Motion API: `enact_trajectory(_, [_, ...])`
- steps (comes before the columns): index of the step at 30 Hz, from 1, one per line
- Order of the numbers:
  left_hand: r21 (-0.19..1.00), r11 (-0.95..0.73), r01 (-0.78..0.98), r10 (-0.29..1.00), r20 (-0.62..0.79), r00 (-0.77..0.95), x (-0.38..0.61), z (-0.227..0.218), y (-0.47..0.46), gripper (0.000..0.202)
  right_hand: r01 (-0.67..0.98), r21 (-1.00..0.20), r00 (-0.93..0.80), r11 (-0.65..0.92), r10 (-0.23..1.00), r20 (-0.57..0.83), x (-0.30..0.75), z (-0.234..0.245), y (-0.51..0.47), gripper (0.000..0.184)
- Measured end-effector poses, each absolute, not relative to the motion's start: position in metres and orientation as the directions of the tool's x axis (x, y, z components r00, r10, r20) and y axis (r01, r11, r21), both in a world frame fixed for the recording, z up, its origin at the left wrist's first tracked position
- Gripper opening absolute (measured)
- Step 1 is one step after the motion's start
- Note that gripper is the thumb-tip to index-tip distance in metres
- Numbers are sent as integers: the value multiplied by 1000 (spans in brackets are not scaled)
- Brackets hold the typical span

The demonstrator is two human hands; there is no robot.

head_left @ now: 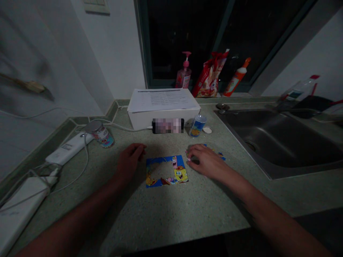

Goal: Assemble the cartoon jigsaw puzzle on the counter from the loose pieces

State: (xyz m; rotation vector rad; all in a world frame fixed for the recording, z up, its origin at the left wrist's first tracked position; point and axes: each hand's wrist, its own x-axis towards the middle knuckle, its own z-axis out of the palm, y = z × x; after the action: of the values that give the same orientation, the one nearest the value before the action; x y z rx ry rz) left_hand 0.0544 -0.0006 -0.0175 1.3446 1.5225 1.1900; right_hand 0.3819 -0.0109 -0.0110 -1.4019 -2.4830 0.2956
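A small cartoon jigsaw puzzle [166, 171] lies on the speckled counter [171, 214], its border joined and its middle bare. My left hand [130, 159] rests just left of the puzzle with its fingers curled loosely, nothing visible in them. My right hand [205, 160] lies palm down to the right of the puzzle, on top of several loose puzzle pieces [218, 154], with its fingertips bent against them.
A white box [163, 110] with a printed sheet stands behind, a phone [168, 125] and a small cup [197, 125] before it. A tin [102, 134] and power strips [68, 148] sit left. The steel sink [281, 142] is right. Bottles line the sill.
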Motion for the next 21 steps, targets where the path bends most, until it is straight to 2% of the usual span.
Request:
enact_trajectory(10, [952,14,305,988,34,-150,56,-13,-2,32,755,-301,-564,583,811,157,387,-10,-9,32])
enact_trajectory(17, [958,-2,288,989,45,-142,54,-16,-1,33,753,-323,-556,573,817,152,388,-7,-8,36])
enact_trajectory(21, [962,-4,271,989,45,-143,54,-18,0,33,806,-315,-492,502,863,117,393,-5,-7,26])
